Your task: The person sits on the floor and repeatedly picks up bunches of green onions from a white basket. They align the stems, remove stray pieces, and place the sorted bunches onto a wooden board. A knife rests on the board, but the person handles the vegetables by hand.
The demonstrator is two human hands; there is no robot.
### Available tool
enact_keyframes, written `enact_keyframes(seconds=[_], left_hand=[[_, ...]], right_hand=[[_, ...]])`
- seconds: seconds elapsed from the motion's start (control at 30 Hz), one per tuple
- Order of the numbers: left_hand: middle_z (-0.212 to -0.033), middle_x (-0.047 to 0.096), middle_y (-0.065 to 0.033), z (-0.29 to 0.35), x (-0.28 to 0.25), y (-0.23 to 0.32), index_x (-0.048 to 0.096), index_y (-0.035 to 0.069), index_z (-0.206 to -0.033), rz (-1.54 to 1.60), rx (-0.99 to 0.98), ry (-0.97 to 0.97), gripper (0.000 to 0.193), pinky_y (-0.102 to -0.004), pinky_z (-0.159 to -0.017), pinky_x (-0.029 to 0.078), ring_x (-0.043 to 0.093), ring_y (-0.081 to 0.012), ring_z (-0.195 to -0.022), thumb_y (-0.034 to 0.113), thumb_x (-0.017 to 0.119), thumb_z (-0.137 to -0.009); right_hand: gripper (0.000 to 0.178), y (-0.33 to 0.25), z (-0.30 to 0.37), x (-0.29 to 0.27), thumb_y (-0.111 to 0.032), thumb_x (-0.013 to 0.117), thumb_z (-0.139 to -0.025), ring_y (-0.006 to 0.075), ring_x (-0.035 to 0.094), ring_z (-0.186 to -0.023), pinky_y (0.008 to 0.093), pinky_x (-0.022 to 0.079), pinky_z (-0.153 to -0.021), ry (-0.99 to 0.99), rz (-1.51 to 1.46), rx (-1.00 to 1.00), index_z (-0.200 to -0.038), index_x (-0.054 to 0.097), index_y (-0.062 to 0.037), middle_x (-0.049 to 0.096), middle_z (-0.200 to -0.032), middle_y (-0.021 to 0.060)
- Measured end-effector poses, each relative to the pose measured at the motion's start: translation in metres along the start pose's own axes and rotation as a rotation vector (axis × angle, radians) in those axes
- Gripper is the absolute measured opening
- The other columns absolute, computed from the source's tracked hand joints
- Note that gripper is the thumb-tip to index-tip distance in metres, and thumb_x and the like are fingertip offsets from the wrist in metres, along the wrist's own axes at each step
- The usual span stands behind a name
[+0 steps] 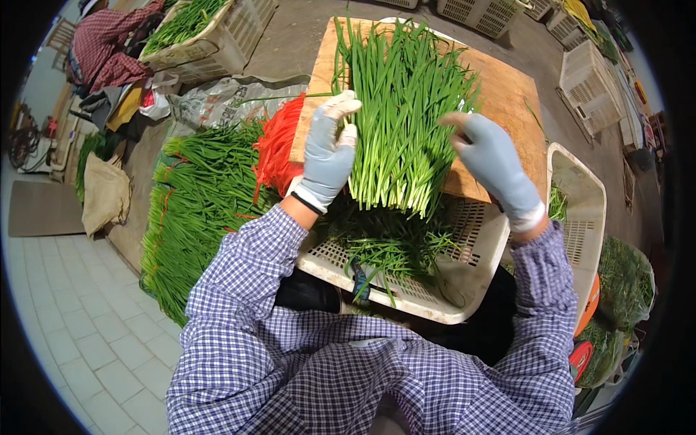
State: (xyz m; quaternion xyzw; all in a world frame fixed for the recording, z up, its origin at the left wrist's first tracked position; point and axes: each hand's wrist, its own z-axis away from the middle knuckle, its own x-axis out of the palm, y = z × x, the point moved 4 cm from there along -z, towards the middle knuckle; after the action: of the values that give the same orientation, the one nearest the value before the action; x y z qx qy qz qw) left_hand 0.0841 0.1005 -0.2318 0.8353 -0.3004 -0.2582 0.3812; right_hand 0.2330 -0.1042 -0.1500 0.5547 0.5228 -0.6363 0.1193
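Note:
A thick layer of green garlic chives [406,109] lies on a wooden board [518,94], pale cut ends toward me and overhanging its near edge. My left hand [325,152], in a grey-blue glove with pale fingertips, is at the left side of the chives, thumb and forefinger apart. A single green blade stretches left from beside its fingers; whether they touch it I cannot tell. On the right, my gloved right hand [493,156] is raised beside the chives, fingers bent toward them and tips slightly blurred. Neither hand visibly grips anything.
Under the board stands a white plastic crate [464,290] with loose greens [406,250]. Red ties [281,138] hang at the board's left, beside bundled chives [192,217]. Another crate [583,196] is at right. A person [109,47] works far left near a filled crate [225,47].

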Motion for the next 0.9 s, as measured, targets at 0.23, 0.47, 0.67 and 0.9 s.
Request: enact_keyframes(seconds=[0.23,0.47,0.67,0.9], left_hand=[[-0.137,0.052,-0.0164,0.003,0.012,0.009,0.056,0.012,-0.137,-0.341,0.098,-0.22,0.058,-0.0422,-0.112,0.034,0.046,-0.0335,-0.13,0.028,0.075,-0.084],[-0.143,0.048,-0.0169,0.02,0.036,0.002,0.059,0.022,-0.134,-0.616,0.034,-0.414,0.063,-0.0539,-0.114,0.026,0.04,-0.0379,-0.134,0.046,0.076,-0.078],[-0.143,0.048,-0.0165,0.019,0.034,-0.001,0.059,0.021,-0.134,-0.668,0.015,-0.447,0.062,-0.0542,-0.114,0.025,0.04,-0.0387,-0.134,0.048,0.074,-0.079],[-0.151,0.043,-0.0174,0.0,0.004,0.011,0.043,0.012,-0.15,-0.258,0.074,-0.205,0.076,-0.0419,-0.116,0.028,0.038,-0.034,-0.14,0.032,0.073,-0.083]], right_hand=[[0.031,-0.015,-0.058,0.052,-0.029,0.062,-0.093,0.0325,0.067,-0.1,0.0405,0.053,-0.087,-0.028,0.097,0.012,-0.118,0.068,-0.0125,0.071,-0.107,0.0151],[0.043,0.009,-0.073,0.065,-0.039,0.071,-0.085,0.0323,0.068,-0.104,0.0402,0.053,-0.088,-0.248,0.343,0.265,-0.116,0.068,-0.0089,0.072,-0.109,0.0139],[0.023,0.026,-0.112,0.09,-0.021,0.062,-0.089,0.0341,0.07,-0.096,0.0441,0.055,-0.084,-0.259,0.492,0.37,-0.106,0.071,-0.0084,0.072,-0.104,0.0164],[0.03,0.082,-0.088,-0.07,-0.032,0.059,-0.094,0.0242,0.068,-0.077,0.0372,0.052,-0.072,0.292,0.15,0.27,-0.095,0.068,-0.0033,0.07,-0.082,0.0131]])
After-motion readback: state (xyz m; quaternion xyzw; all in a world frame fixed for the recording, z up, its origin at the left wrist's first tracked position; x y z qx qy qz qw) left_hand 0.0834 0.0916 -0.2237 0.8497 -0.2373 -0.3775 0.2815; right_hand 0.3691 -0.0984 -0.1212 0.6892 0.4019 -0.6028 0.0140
